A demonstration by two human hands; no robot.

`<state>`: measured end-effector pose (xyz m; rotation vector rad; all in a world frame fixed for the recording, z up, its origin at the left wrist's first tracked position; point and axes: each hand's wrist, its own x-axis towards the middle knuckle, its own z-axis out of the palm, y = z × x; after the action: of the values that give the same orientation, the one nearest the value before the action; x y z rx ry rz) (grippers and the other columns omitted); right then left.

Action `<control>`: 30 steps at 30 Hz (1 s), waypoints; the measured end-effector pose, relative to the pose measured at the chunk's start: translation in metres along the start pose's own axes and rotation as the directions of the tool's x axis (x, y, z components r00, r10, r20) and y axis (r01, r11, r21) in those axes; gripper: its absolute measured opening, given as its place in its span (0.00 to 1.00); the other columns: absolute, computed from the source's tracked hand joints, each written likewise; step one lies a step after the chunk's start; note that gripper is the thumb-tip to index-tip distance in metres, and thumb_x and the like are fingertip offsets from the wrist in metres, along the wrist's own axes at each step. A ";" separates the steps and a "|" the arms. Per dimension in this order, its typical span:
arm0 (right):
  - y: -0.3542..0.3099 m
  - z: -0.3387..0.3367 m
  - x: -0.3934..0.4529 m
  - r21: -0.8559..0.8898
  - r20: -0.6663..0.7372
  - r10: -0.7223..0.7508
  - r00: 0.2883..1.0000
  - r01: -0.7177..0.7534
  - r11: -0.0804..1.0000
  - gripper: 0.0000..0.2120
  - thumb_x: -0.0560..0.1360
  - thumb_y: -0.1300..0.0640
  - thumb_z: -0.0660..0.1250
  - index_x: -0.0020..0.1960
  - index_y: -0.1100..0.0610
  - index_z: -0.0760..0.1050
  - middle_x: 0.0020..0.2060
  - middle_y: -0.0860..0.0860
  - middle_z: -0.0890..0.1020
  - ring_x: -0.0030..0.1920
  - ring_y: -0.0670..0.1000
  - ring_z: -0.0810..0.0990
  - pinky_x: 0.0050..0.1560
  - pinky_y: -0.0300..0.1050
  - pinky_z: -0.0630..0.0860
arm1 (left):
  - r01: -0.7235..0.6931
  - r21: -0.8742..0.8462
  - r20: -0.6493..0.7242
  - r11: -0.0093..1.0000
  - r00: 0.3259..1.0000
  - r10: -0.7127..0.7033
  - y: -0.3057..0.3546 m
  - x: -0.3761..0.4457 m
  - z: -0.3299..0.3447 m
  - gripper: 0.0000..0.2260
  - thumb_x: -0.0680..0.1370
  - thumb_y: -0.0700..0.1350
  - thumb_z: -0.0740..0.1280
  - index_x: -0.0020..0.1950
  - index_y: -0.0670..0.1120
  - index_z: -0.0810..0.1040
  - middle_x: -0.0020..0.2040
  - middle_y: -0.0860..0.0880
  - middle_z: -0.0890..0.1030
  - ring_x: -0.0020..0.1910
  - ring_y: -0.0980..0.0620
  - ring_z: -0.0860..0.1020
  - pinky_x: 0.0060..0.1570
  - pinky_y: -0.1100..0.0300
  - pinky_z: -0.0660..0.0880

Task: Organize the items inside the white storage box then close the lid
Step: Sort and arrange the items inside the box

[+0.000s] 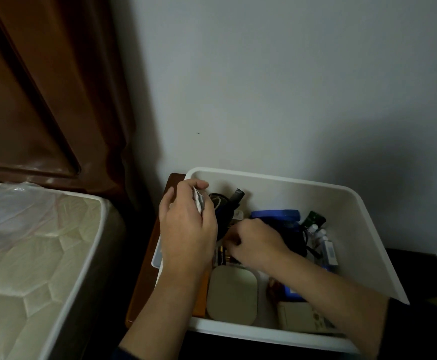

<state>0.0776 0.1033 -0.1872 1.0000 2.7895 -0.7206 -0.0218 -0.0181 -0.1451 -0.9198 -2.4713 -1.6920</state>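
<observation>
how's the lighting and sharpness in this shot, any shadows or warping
Head view: dim and murky overall; a broad soft shadow falls across the wall at right. Things inside the white storage box are dark and hard to tell apart. The left hand and right hand look slightly soft. Wide-angle bending curves the mattress edge and the box rim.

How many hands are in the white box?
2. The left hand holds a small white packet above the box's left side; the right hand reaches among items in the middle.
</observation>
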 end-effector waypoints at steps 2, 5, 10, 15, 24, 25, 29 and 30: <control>0.012 -0.020 -0.007 0.182 -0.027 0.026 0.999 -0.020 0.983 0.10 0.79 0.55 0.69 0.56 0.44 0.86 0.46 0.41 0.87 0.45 0.41 0.85 0.49 0.42 0.83 | 0.017 -0.156 0.017 0.988 1.000 -0.014 0.000 -0.002 0.000 0.09 0.85 0.52 0.59 0.64 0.58 0.74 0.51 0.57 0.82 0.54 0.50 0.83 0.54 0.48 0.81; 0.025 -0.045 -0.029 0.499 -0.187 0.045 0.981 0.055 0.865 0.13 0.81 0.60 0.71 0.60 0.44 0.83 0.47 0.41 0.87 0.38 0.43 0.86 0.41 0.37 0.81 | 0.028 -0.375 0.114 0.927 0.993 0.016 -0.002 -0.004 0.003 0.15 0.86 0.56 0.58 0.71 0.56 0.74 0.51 0.57 0.85 0.46 0.54 0.87 0.44 0.64 0.82; 0.030 -0.055 -0.057 0.593 -0.528 0.021 0.849 0.351 0.725 0.21 0.79 0.71 0.69 0.63 0.48 0.81 0.52 0.43 0.85 0.34 0.56 0.83 0.36 0.47 0.81 | 0.292 -0.405 0.581 0.866 0.814 -0.002 -0.011 -0.009 0.011 0.15 0.86 0.62 0.60 0.65 0.60 0.81 0.56 0.52 0.87 0.54 0.51 0.87 0.41 0.53 0.85; 0.034 -0.042 -0.063 0.599 -0.455 -0.134 0.881 0.414 0.686 0.25 0.74 0.69 0.71 0.67 0.49 0.80 0.58 0.47 0.83 0.40 0.55 0.83 0.41 0.55 0.81 | 0.338 -0.203 0.793 0.919 0.608 -0.049 -0.015 -0.012 0.017 0.19 0.82 0.65 0.64 0.47 0.53 0.86 0.43 0.47 0.88 0.40 0.50 0.88 0.23 0.61 0.77; 0.036 -0.030 -0.047 0.635 -0.353 -0.082 0.932 0.302 0.711 0.17 0.75 0.60 0.79 0.60 0.46 0.84 0.51 0.45 0.83 0.43 0.53 0.84 0.45 0.50 0.85 | 0.728 -0.285 0.862 0.623 0.480 -0.166 -0.012 -0.003 0.025 0.18 0.88 0.51 0.60 0.55 0.46 0.89 0.53 0.37 0.87 0.54 0.38 0.87 0.55 0.45 0.85; 0.037 -0.030 -0.047 0.641 -0.342 -0.070 0.937 0.288 0.712 0.16 0.75 0.59 0.79 0.60 0.45 0.84 0.50 0.44 0.84 0.44 0.52 0.84 0.45 0.47 0.85 | 0.698 -0.293 0.846 0.653 0.508 -0.164 -0.012 -0.003 0.025 0.18 0.88 0.51 0.60 0.55 0.45 0.89 0.52 0.38 0.88 0.54 0.40 0.87 0.52 0.48 0.86; 0.039 -0.028 -0.044 0.693 -0.278 0.000 0.960 0.201 0.693 0.11 0.78 0.60 0.76 0.57 0.49 0.86 0.47 0.45 0.86 0.47 0.48 0.86 0.40 0.42 0.84 | 0.498 -0.297 0.728 0.815 0.670 -0.144 -0.014 -0.003 0.022 0.18 0.80 0.57 0.67 0.49 0.43 0.87 0.44 0.40 0.87 0.44 0.42 0.88 0.42 0.49 0.87; 0.040 -0.027 -0.043 0.700 -0.274 0.028 0.961 0.179 0.691 0.09 0.79 0.61 0.75 0.57 0.51 0.86 0.46 0.46 0.86 0.47 0.47 0.86 0.39 0.41 0.84 | 0.439 -0.287 0.681 0.851 0.718 -0.141 -0.017 -0.003 0.022 0.17 0.81 0.57 0.68 0.46 0.45 0.86 0.41 0.41 0.87 0.41 0.43 0.88 0.40 0.46 0.87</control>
<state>0.1382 0.1177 -0.1689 1.1349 2.7834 -1.9446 -0.0207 -0.0047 -0.1690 -1.4120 -2.8129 -2.4645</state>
